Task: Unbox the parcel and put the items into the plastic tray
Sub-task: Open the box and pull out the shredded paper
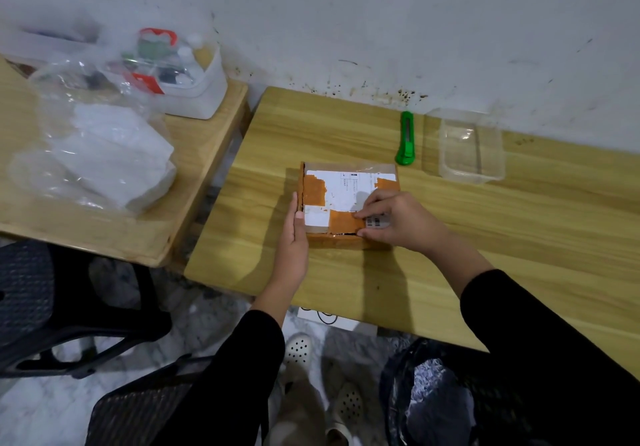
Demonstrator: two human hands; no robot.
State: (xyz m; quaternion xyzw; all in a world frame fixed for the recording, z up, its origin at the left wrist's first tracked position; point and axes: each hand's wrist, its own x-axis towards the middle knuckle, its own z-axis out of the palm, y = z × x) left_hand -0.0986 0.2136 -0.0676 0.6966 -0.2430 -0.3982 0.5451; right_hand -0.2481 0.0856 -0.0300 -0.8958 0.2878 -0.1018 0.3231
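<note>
A flat brown cardboard parcel (341,196) with a torn white label and clear tape lies on the right wooden table (485,237). My left hand (294,241) rests flat against the parcel's left side, fingers straight. My right hand (394,220) sits on the near right corner, its fingers curled over the top flap and the thumb at the front edge. An empty clear plastic tray (471,147) stands at the back right near the wall. A green utility knife (406,139) lies between the parcel and the tray.
A second wooden table (104,237) on the left carries a clear bag of white items (104,154) and a white bin of bottles (187,74). Black mesh chairs (41,300) stand below left, and a dark bag (433,397) sits on the floor.
</note>
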